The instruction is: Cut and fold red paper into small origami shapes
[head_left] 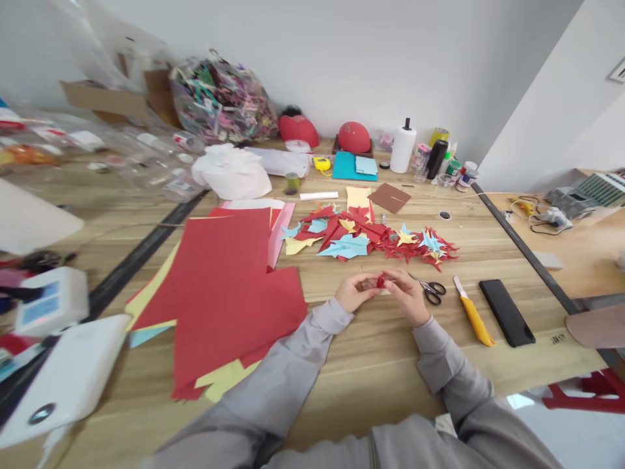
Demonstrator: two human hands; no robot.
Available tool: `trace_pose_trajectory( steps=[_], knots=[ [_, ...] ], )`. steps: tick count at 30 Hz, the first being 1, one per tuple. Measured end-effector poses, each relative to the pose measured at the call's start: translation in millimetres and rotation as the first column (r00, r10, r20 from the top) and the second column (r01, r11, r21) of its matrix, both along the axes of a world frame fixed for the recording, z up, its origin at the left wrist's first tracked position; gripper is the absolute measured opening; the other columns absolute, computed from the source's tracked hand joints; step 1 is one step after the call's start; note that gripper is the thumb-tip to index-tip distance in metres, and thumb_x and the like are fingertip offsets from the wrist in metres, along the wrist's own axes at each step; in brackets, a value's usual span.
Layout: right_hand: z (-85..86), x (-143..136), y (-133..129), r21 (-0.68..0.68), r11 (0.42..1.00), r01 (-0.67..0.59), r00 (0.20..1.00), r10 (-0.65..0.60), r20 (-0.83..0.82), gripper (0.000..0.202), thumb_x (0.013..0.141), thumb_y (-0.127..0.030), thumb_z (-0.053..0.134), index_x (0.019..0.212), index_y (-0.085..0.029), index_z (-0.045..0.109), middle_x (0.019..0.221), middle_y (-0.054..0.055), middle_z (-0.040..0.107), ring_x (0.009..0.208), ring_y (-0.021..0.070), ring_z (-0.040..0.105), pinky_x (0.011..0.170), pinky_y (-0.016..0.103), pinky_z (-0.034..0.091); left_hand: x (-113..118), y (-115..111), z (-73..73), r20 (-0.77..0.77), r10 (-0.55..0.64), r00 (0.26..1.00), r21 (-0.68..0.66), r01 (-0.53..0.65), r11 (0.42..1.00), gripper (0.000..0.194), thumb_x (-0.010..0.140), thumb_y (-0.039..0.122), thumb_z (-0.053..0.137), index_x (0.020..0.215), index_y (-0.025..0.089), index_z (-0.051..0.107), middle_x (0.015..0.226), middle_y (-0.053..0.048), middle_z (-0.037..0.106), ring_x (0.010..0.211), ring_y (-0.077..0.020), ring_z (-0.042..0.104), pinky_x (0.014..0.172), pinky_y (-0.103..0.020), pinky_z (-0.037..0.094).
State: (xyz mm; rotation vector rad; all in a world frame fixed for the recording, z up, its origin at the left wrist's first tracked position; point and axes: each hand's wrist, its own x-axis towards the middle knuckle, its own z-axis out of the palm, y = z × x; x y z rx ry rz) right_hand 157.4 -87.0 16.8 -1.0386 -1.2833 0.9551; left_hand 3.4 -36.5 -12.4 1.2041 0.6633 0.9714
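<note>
A wood-grain table stands against a pale wall. At its far left, clear plastic bottles blur together, and a white object is cut off by the picture's edge, too incomplete to identify. Behind them, a clear bag of scraps shows mixed colours, but single pieces cannot be told apart. Red paper sheets overlap to the left of the person, with yellow and blue paper showing from beneath.

The left hand and right hand meet over the bare wood, fingertips together on a small red paper piece. It sits between them, in front of a spread of folded paper shapes, some star-like. The step in hand looks like shaping or creasing this piece; the next move seems to call for one hand to steady it while the other presses lightly, without crushing the paper. Fingers cover much of it, so its form and folds cannot be read.

Just beside the right hand lie scissors, their blades partly hidden. Farther right are a yellow-handled knife and a black smartphone, its screen dark.
</note>
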Motion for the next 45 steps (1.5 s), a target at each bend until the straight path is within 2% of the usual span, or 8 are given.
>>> trace_pose_trajectory(
  steps=[8, 14, 19, 25, 31, 35, 38, 45],
  knots=[
    [-11.0, 1, 3, -0.021, 0.997, 0.08, 0.993, -0.078, 0.09, 0.013, 0.079, -0.035, 0.066, 0.086, -0.025, 0.072, 0.084, 0.003, 0.067, 0.077, 0.0165, 0.062, 0.071, 0.03, 0.051, -5, -5, 1.4, 0.007, -0.096, 0.995, -0.09, 0.097, 0.991, 0.055, 0.066, 0.038, 0.077, 0.112, 0.013, 0.06, 0.07, -0.004, 0.069, 0.052, -0.0119, 0.06, 0.047, -0.023, 0.049],
    [-19.1, -2, 3, -0.1, 0.981, 0.169, 0.985, -0.163, 0.062, 0.017, 0.079, -0.038, 0.065, 0.079, -0.021, 0.068, 0.071, 0.001, 0.067, 0.063, 0.0144, 0.06, 0.061, 0.027, 0.049, -5, -7, -4.2, 0.088, -0.07, 0.994, -0.078, 0.077, 0.994, 0.055, 0.047, 0.026, 0.087, 0.096, 0.014, 0.066, 0.095, -0.01, 0.071, 0.083, -0.0191, 0.067, 0.069, -0.028, 0.055],
    [-23.3, -4, 2, -0.086, 0.973, 0.212, 0.975, -0.206, 0.082, 0.018, 0.077, -0.035, 0.068, 0.09, -0.022, 0.067, 0.081, 0.004, 0.07, 0.067, 0.0158, 0.063, 0.065, 0.029, 0.052, -2, -6, -3.3, -0.056, 0.007, 0.998, -0.157, -0.016, 0.988, 0.042, 0.056, 0.041, 0.082, 0.085, 0.013, 0.067, 0.07, -0.005, 0.07, 0.048, -0.0102, 0.058, 0.048, -0.024, 0.048],
    [-13.7, -3, 1, 0.092, 0.96, 0.264, 0.932, -0.279, 0.231, 0.013, 0.077, -0.028, 0.067, 0.09, -0.025, 0.071, 0.081, 0.004, 0.07, 0.072, 0.0184, 0.064, 0.064, 0.031, 0.052, -2, -6, 5.7, -0.081, -0.002, 0.997, -0.178, -0.013, 0.984, 0.044, 0.053, 0.043, 0.082, 0.08, 0.012, 0.068, 0.069, -0.005, 0.07, 0.047, -0.0099, 0.056, 0.048, -0.024, 0.047],
    [-5.3, -3, 0, 0.115, 0.978, 0.177, 0.948, -0.2, 0.246, 0.008, 0.076, -0.029, 0.069, 0.083, -0.025, 0.07, 0.083, 0.004, 0.068, 0.072, 0.0169, 0.061, 0.06, 0.029, 0.05, -4, -6, 6.5, -0.086, -0.017, 0.996, -0.168, 0.002, 0.986, 0.041, 0.055, 0.042, 0.082, 0.079, 0.012, 0.068, 0.064, -0.004, 0.068, 0.047, -0.0101, 0.056, 0.048, -0.024, 0.047],
    [-4.9, 0, 0, 0.066, 0.994, 0.084, 0.979, -0.095, 0.18, 0.014, 0.082, -0.033, 0.063, 0.073, -0.023, 0.068, 0.084, 0.004, 0.067, 0.077, 0.0168, 0.061, 0.069, 0.031, 0.05, -4, -6, 7.4, -0.098, 0.02, 0.995, -0.123, -0.032, 0.992, 0.039, 0.055, 0.04, 0.082, 0.077, 0.012, 0.069, 0.066, -0.004, 0.068, 0.049, -0.01, 0.055, 0.049, -0.025, 0.048],
    [-5.9, 1, 2, 0.005, 0.997, 0.071, 0.992, -0.071, 0.101, 0.021, 0.081, -0.036, 0.064, 0.066, -0.022, 0.065, 0.079, 0.003, 0.066, 0.076, 0.0164, 0.061, 0.07, 0.031, 0.049, -3, -6, 8.5, -0.106, 0.025, 0.994, -0.08, -0.034, 0.996, 0.037, 0.056, 0.04, 0.081, 0.076, 0.012, 0.07, 0.068, -0.005, 0.068, 0.05, -0.0102, 0.056, 0.049, -0.024, 0.049],
    [-12.9, 2, 4, -0.205, 0.979, 0.007, 0.996, -0.025, -0.087, 0.022, 0.067, -0.032, 0.077, 0.078, -0.021, 0.063, 0.075, 0.0, 0.065, 0.069, 0.0131, 0.061, 0.066, 0.026, 0.05, -7, -4, 3.8, -0.13, 0.092, 0.987, -0.072, -0.102, 0.992, 0.042, 0.054, 0.038, 0.081, 0.085, 0.012, 0.069, 0.075, -0.006, 0.07, 0.052, -0.0125, 0.06, 0.052, -0.027, 0.052]
  ],
)
